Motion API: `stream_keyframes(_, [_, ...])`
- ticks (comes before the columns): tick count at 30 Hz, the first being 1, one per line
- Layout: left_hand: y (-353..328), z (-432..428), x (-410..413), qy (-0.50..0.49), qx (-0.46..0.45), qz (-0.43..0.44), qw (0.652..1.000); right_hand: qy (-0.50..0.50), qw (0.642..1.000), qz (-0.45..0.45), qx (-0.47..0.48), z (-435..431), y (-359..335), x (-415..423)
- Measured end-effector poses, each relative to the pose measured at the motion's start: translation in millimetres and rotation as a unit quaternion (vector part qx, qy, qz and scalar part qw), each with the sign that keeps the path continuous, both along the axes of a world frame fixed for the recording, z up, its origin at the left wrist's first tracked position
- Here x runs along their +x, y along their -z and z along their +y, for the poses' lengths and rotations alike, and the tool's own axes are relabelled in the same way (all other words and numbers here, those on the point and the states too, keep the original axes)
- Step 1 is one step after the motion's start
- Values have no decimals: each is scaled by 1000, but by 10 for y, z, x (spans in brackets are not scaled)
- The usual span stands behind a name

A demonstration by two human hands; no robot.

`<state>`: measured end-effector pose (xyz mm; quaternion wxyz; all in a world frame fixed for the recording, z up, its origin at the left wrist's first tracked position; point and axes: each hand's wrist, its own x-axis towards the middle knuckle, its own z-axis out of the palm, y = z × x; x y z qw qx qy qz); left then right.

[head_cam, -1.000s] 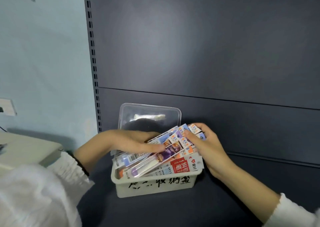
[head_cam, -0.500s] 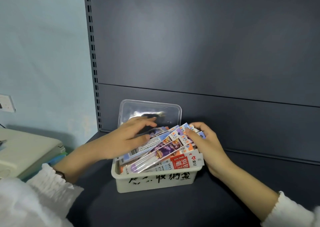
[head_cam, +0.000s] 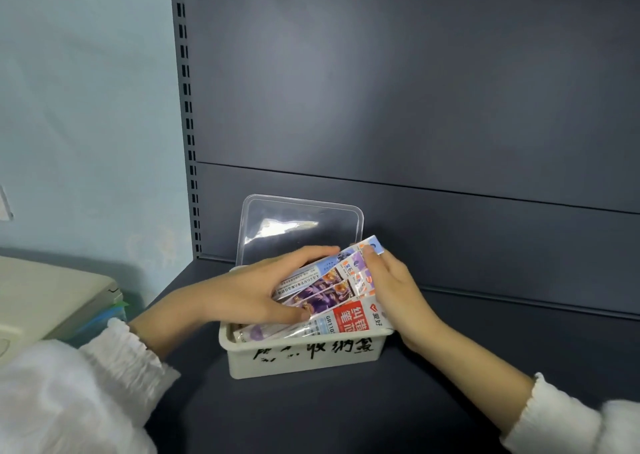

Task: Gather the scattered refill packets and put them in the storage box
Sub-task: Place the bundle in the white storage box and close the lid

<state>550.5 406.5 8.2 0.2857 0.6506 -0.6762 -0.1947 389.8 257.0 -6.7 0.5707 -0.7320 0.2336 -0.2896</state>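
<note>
your left hand (head_cam: 249, 294) lies palm down over the left end of the stack of refill packets (head_cam: 332, 291), fingers spread along the top packet and the thumb pressed against the near edge, so it grips the bundle from above. your right hand (head_cam: 391, 291) closes on the right end of the same stack, its fingertips (head_cam: 372, 251) curled over the upper corner of the packets and the palm against their side. between the two hands the packets are fanned slightly: a purple illustrated one on top, a pale one with printed text and a barcode behind it, and a red-and-white one (head_cam: 349, 316) lowest at the near right, sticking out past the box rim.

the stack sits in the mouth of the cream storage box (head_cam: 304, 356), tilted so that its right end rides higher than its left; the packets rest on the box rather than lying flat inside it. the box carries black handwritten characters on its front wall. its clear lid (head_cam: 301, 225) stands upright behind it, leaning against the dark back panel (head_cam: 415, 90).

the box stands on the dark grey shelf (head_cam: 311, 412). both your wrists end in white ruffled cuffs (head_cam: 121, 349). to the left, beside the shelf, sits a beige device (head_cam: 45, 297) in front of the pale blue wall (head_cam: 86, 107).
</note>
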Motion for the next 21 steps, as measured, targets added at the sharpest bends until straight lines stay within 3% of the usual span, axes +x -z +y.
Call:
stream_keyframes(13, [-74, 207, 503, 109, 26, -55, 992, 97, 992, -73, 34, 508, -18, 246])
stream_keyframes(18, [-19, 353, 590, -6, -69, -54, 996, 156, 987, -25, -6, 567, -2, 290])
stream_keyframes(21, [52, 461, 590, -58, -72, -78, 993, 181, 982, -4, -52, 600, 6, 318])
